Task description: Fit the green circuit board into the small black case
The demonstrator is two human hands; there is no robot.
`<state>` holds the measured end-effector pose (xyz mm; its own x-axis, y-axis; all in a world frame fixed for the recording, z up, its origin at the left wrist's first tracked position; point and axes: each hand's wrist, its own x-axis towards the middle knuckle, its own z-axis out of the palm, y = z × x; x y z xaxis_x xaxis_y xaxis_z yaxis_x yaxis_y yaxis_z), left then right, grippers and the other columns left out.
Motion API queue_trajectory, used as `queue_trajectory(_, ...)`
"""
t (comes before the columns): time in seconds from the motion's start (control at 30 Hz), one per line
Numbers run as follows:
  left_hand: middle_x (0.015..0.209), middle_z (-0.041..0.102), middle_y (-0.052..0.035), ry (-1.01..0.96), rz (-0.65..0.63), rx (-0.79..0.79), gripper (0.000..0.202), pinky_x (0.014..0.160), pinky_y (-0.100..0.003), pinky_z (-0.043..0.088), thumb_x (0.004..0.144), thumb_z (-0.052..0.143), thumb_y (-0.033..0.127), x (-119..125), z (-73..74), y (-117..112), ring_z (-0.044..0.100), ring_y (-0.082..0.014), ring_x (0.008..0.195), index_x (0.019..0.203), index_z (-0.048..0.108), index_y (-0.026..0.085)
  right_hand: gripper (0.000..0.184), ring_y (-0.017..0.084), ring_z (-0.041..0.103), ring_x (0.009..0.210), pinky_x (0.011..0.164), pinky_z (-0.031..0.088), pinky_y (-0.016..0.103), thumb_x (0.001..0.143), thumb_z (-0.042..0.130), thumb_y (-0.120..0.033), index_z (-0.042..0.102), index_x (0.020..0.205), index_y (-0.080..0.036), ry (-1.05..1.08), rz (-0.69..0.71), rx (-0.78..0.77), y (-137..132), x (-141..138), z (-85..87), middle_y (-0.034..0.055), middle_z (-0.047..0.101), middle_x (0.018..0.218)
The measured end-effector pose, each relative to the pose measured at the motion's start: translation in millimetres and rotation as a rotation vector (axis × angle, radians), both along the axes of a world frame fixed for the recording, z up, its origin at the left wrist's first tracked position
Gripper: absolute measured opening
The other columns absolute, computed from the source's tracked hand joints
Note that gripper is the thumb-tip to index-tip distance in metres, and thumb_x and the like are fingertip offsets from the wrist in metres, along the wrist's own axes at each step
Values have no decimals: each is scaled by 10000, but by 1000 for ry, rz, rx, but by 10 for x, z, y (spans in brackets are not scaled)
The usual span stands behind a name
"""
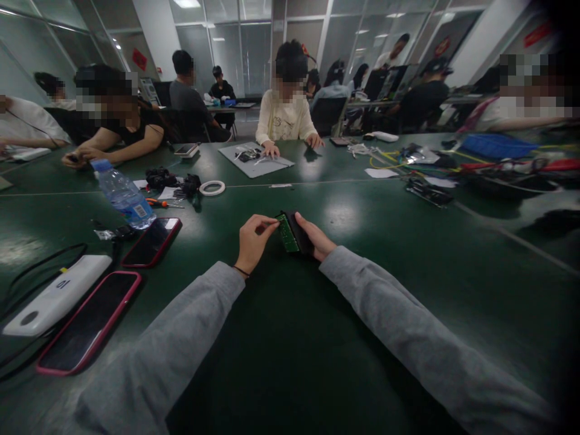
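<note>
Holding a black case (pixel 301 232) in the curled right hand (pixel 318 240) and pinching the adjoining circuit board (pixel 289 234) in the nearly closed left hand (pixel 254 240), over a glossy green table (pixel 290 338). Reading what seems "10" on the white device (pixel 58 297), near left, but not the label (pixel 138 211) of the bottle (pixel 118 190); facing far glass walls (pixel 247 48).

Left hand (pixel 252 243): located just beyond the dark wristband (pixel 241 272), wrist raised, thumb and forefinger drawn together at the tips, pointing away to the right of the band. Right hand (pixel 318 238): located right of the wristband, closed in a grip, thumb laid along the upper side, other fingers largely hidden. Left forearm (pixel 181 332), grey-sleeved, slants in from near left of the wristband; right forearm (pixel 399 314), likewise sleeved, from its near right.
</note>
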<state>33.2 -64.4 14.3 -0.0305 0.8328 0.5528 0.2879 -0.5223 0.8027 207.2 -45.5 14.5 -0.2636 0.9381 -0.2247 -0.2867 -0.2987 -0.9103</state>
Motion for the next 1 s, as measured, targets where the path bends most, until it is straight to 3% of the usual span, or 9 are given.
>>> queue_trajectory(0.37,981,631,-57,-16,-48,-117,263,689,-277,487,798,624,400,-17,-119,90,601,-129,753,950,627,184,276,122,594,579,454,494,201,863,581,-445,630,925,-181,-110,-78,60,-12,-50,-3,31,653,746)
queue_trajectory(0.6,1146,570,-86,10,-172,-135,453,702,-286,508,741,690,393,54,-108,51,607,-134,802,1122,544,198,423,145,628,650,546,532,236,879,515,-531,623,1016,-146,10,-39,-28,-4,-4,-1,80,679,857)
queue_trajectory(0.83,1185,547,-110,-28,-205,-216,636,721,-318,518,687,743,367,69,-115,55,614,-150,814,1230,454,207,443,158,636,713,587,522,249,881,497,-529,591,1106,-159,2,-70,-3,-22,-28,5,72,672,872)
queue_trajectory(1.0,1220,545,-147,-148,-260,-388,672,791,-381,523,669,760,349,33,-222,195,636,-178,850,1240,451,177,308,140,607,672,552,499,229,770,643,-378,602,1007,-185,-52,-132,-33,-29,-2,-6,27,650,818)
